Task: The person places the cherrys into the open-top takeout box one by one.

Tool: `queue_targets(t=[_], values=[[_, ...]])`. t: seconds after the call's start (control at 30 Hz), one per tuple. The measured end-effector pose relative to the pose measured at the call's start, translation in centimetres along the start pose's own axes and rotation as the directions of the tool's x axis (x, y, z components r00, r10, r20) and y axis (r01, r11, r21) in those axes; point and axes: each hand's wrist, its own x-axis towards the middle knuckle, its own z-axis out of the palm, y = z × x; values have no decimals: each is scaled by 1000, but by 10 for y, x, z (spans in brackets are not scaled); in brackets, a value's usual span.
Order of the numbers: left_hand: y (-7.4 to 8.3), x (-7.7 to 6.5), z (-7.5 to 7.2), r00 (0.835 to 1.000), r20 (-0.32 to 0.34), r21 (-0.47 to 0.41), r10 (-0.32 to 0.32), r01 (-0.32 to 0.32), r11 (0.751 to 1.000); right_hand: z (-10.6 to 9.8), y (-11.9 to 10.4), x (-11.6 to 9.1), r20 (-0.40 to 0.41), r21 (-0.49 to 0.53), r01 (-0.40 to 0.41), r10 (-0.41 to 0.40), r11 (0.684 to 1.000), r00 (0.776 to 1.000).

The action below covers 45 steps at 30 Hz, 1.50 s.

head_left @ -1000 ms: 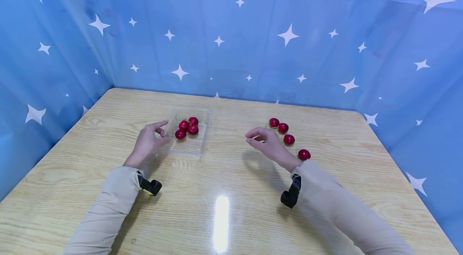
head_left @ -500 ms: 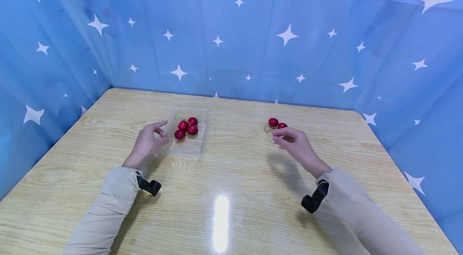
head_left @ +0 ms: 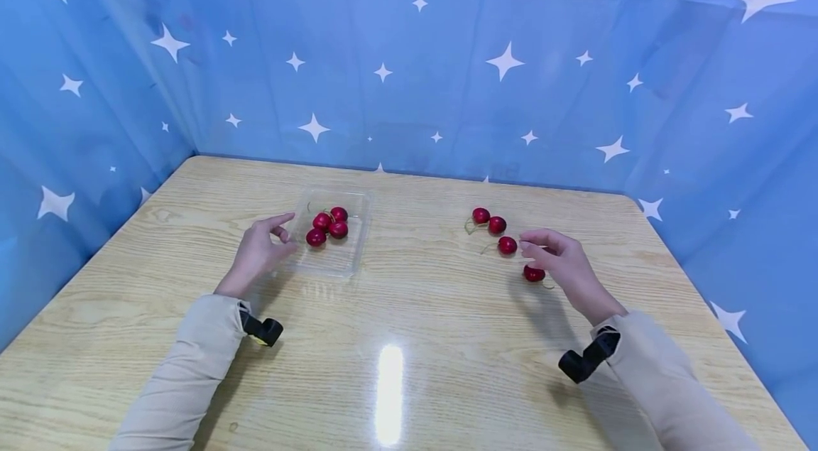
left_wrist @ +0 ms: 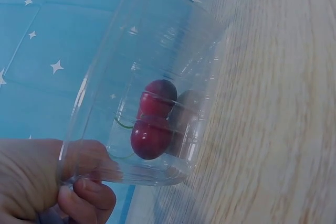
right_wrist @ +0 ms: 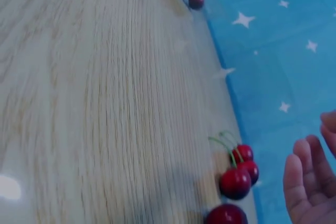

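My left hand [head_left: 258,256] pinches the left rim of a clear plastic container [head_left: 348,259]; the left wrist view shows the thumb and curled fingers on its edge. Several dark red cherries [head_left: 322,222] lie clustered inside, some with green stems. My right hand [head_left: 569,270] hovers above the table at the right, fingers loosely bent and holding nothing. Below its fingertips lies one cherry [head_left: 533,274], partly hidden by the thumb in the head view. Another cherry [head_left: 507,246] sits just left of the fingertips, and two more cherries [head_left: 488,221] lie farther back, close together.
Both containers of movement are on a pale wood-grain table [head_left: 422,295] with a bright light reflection near the front. A blue curtain [head_left: 441,46] with white stars hangs along its back and sides. Black wrist cameras [head_left: 262,329] are strapped over the sleeves.
The right hand has moved rightward, from left of the loose cherries to above the nearest one, with nothing in it. The left hand and container have stayed in place.
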Motion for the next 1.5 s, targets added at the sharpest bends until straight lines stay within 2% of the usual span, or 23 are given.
queue_targets(t=[0.47, 0.67, 0.93, 1.5], values=[[-1, 0, 0, 1000, 0, 1, -8, 8, 1000, -22, 28, -18, -37, -74, -87, 85, 993, 996], [1, 0, -1, 1000, -7, 4, -2, 2, 1000, -26, 41, -26, -34, -42, -99, 97, 994, 995], [0, 0, 1, 1000, -9, 7, 9, -9, 1000, -24, 51, -28, -19, -17, -163, 163, 986, 986], [4, -2, 1, 1000, 0, 17, -6, 6, 1000, -20, 59, -27, -14, -4, -145, 145, 989, 989]])
